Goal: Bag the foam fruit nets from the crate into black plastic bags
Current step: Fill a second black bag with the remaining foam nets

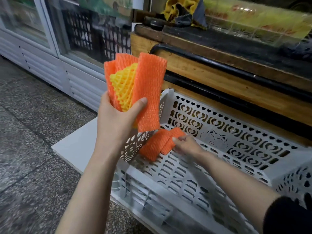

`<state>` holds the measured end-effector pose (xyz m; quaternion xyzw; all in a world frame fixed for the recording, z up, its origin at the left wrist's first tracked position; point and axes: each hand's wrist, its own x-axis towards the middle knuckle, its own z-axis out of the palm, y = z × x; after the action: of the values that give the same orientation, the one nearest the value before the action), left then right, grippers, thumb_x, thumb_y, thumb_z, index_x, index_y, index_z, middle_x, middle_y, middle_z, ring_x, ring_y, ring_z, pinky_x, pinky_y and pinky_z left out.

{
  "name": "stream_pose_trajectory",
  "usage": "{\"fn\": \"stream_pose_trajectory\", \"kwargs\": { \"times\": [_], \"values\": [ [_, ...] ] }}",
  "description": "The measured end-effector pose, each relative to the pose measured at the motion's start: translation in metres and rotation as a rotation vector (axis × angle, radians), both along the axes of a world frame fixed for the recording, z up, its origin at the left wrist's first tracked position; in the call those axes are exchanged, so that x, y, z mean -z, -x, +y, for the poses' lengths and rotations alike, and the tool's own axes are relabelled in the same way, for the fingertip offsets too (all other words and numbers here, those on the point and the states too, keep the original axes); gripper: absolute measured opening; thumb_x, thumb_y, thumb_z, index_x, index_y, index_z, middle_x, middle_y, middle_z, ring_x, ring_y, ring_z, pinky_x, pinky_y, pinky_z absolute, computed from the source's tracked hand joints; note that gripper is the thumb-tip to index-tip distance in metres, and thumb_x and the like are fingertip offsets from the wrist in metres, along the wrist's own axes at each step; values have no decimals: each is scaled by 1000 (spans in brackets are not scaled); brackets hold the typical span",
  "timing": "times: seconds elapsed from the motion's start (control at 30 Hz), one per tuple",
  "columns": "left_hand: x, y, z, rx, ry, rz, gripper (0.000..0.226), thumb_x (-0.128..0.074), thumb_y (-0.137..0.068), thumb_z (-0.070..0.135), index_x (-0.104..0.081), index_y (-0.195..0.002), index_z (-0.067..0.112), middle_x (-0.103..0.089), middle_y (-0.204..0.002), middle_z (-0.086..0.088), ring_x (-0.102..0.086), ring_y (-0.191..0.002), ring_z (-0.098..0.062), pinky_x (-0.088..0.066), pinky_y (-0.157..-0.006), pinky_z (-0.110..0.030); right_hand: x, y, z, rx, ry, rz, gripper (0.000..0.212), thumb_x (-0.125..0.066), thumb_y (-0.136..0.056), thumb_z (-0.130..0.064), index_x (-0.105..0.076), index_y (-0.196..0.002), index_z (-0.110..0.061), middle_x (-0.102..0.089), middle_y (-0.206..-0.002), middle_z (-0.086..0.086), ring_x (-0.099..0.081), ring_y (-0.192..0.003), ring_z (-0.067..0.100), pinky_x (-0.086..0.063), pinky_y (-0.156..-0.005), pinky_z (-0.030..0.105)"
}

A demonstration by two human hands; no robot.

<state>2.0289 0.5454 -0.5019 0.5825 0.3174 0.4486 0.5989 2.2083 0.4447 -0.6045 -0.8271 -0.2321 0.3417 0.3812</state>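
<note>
Left hand (118,119) is up above the crate's left end, fingers and thumb wrapped round the lower end of a fanned bundle of nets (135,81), orange outside and yellow between, standing upright out of the fist. That hand is full.

Down in the crate (219,119) the right hand (185,144) is at the last orange nets (157,144), which sit in the far left corner against the left end wall. Their long axis slants from the crate floor near that wall up toward the right hand, so the hand meets them end-on. Fingertips and thumb are curled over that upper end, pinching it (how many nets are in the pinch I can't tell).

The rest of the crate floor shows only its slots. By my reading the coming move is a lift up and left, laying these alongside the bundle with the long axes matching. No black plastic bag shows anywhere in view.
</note>
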Motion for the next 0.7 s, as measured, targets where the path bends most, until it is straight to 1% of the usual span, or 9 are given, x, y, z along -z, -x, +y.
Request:
{"fn": "stream_pose_trajectory", "kwargs": {
  "times": [0.07,0.13,0.23,0.3,0.33,0.4,0.5,0.6,0.7],
  "values": [
    [3,-3,2,3,-10,-16,54,-76,-74,22,-50,-120,13,-64,-103,4,-64,-82,-2,-50,-56,-11,12,0,12,40,22,10,27,-49,-97,-22,-57,-104,2,-59,-88,8,-55,-72,14,-47,-62,21],
    [4,-7,1,14,-29,-16,51,-76,-74,21,-50,-117,14,-64,-101,6,-63,-82,1,-49,-59,-9,19,3,24,162,7,67,14,-56,-93,-22,-53,-93,-9,-60,-90,5,-59,-77,15,-51,-71,26],
    [7,-13,-1,18,-56,-2,49,-77,-73,22,-50,-113,17,-63,-98,11,-62,-82,4,-48,-62,-7,26,6,41,328,-36,131,17,-65,-87,-23,-51,-84,-14,-62,-97,7,-63,-89,22,-53,-86,35],
    [8,-15,-1,14,-55,-7,49,-77,-73,23,-50,-113,18,-63,-98,11,-62,-83,3,-49,-65,-9,29,11,49,375,-97,195,17,-68,-85,-19,-56,-92,-9,-63,-103,11,-61,-87,21,-53,-77,31],
    [8,-15,-1,10,-55,-8,50,-78,-73,23,-50,-114,18,-63,-98,11,-62,-83,3,-49,-65,-9,30,13,52,380,-118,218,24,-69,-84,-17,-58,-101,-6,-63,-107,12,-60,-84,21,-51,-71,28],
    [7,-15,-1,6,-59,-7,51,-77,-73,24,-50,-116,18,-62,-97,13,-61,-82,5,-48,-62,-6,33,15,55,362,-122,247,36,-71,-81,-17,-58,-112,-5,-64,-112,10,-60,-89,22,-48,-77,30],
    [7,-14,-2,6,-67,-10,52,-77,-73,24,-49,-117,18,-61,-95,15,-60,-75,11,-46,-59,-5,33,14,55,348,-118,252,29,-69,-83,-14,-59,-109,-6,-65,-109,10,-61,-90,22,-51,-80,32],
    [7,-14,-3,8,-93,14,52,-77,-73,24,-49,-116,18,-60,-94,16,-59,-73,13,-45,-58,-4,33,12,48,349,-86,232,22,-68,-83,-13,-61,-103,-7,-68,-108,12,-65,-94,27,-53,-89,42],
    [5,-12,-9,31,-119,52,50,-76,-75,26,-46,-114,20,-56,-93,17,-58,-73,14,-48,-59,-8,19,14,29,295,-88,181,15,-61,-87,-8,-60,-102,-9,-67,-106,11,-66,-95,26,-54,-88,39]
  ]
}}
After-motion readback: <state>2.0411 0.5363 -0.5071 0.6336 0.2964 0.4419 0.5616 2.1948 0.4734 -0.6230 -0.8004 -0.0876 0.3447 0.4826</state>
